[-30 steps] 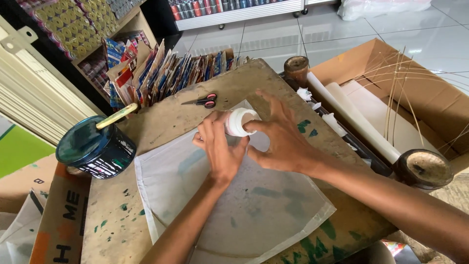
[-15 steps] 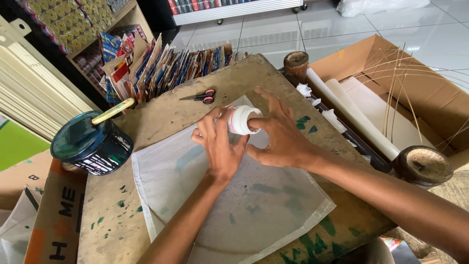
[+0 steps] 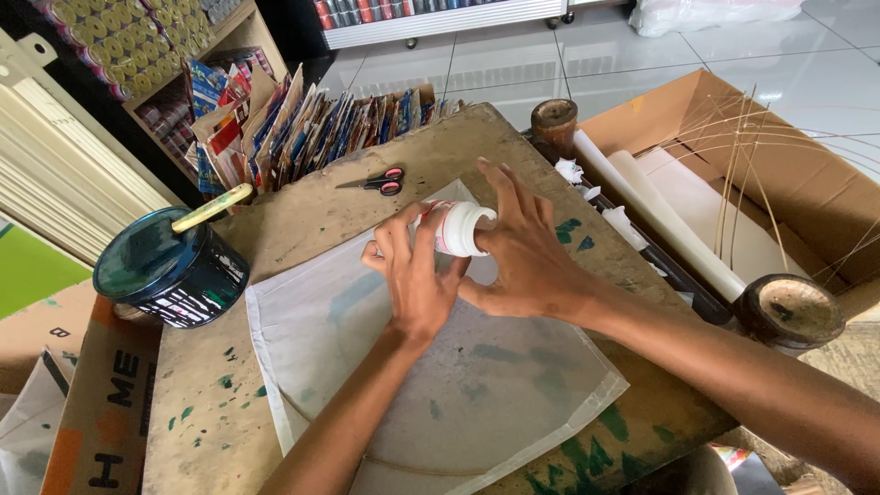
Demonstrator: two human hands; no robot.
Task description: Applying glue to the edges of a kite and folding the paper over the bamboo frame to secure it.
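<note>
Fingers of both hands wrap one small white bottle [image 3: 461,228] — the left hand [image 3: 417,280] grips its red-marked end, the right hand [image 3: 527,261] clasps the capped end, index finger raised. They hold it just above the far edge of a big translucent paper sheet [image 3: 412,385], smeared green, covering the middle of the worn wooden table [image 3: 302,215]. Beyond the table's right edge stands a cardboard box [image 3: 807,183] with paper rolls and thin sticks. At the left edge sits a dark paint can [image 3: 170,275] — a yellow stick across its top. Red-handled scissors [image 3: 376,181] lie near the far edge.
</note>
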